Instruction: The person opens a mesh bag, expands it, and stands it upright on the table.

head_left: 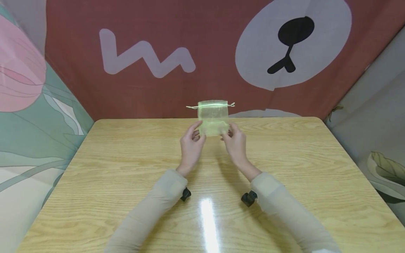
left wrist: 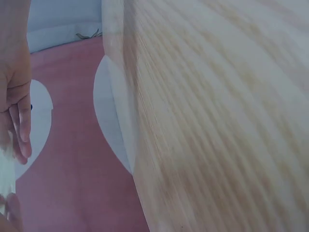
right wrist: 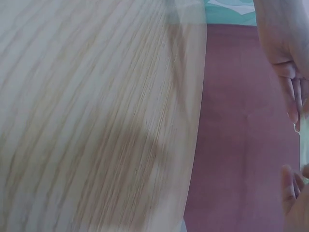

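Note:
Both hands hold up a small, sheer yellow-green drawstring pouch (head_left: 213, 117) above the far part of the table. Its gathered top points upward, and a pale cord sticks out at each side, ending in a knot on the right. My left hand (head_left: 191, 144) pinches the lower left edge, thumb toward me. At the lower right corner, my right hand (head_left: 235, 142) pinches the fabric in the same way. Only a strip of the pouch (left wrist: 7, 169) shows at the left border of the left wrist view. In the right wrist view, fingers lie along the pouch (right wrist: 304, 145) at the right border.
A light wood-grain table (head_left: 126, 182) lies under the arms, with a bright light reflection in front. Behind its far edge hangs a red-brown cloth (head_left: 215, 35) with a printed muzzle. Patterned curtains (head_left: 28, 140) flank both sides. Small black cameras (head_left: 249, 199) sit at the wrists.

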Tool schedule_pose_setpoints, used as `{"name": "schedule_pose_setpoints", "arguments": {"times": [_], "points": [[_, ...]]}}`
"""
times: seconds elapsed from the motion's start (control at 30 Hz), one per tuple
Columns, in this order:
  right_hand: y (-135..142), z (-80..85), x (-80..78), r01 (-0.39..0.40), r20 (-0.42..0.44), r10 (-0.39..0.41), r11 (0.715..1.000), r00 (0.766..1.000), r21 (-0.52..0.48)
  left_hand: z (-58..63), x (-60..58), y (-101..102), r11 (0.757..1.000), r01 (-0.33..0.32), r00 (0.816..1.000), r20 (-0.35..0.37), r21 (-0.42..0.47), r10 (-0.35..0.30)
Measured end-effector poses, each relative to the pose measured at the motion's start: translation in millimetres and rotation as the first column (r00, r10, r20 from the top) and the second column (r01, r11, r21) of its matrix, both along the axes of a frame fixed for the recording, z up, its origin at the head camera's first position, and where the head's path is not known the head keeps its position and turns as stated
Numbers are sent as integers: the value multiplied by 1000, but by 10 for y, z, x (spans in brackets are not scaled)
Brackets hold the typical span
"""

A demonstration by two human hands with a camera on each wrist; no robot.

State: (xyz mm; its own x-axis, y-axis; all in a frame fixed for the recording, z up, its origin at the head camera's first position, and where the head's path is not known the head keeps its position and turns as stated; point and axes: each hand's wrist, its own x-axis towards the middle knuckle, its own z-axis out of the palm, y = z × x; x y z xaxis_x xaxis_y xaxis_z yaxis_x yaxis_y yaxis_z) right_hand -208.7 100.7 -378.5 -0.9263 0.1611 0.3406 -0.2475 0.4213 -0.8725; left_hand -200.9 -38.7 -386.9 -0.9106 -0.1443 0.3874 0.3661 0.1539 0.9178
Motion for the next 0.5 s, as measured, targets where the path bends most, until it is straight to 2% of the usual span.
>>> {"name": "schedule_pose_setpoints", "arguments": {"times": [0.2, 0.4, 0.5], "points": [[51, -7, -5, 34, -73, -27, 995, 997, 96, -25, -27, -6, 1000, 12, 1000, 28, 11, -12], [35, -23, 8, 30, -74, -26, 998, 997, 48, -27, -32, -3, 999, -18, 999, 35, 37, 16], [22, -26, 1, 25, -66, -25, 1000, 998, 10, -17, -30, -7, 998, -19, 998, 61, 60, 15]]}}
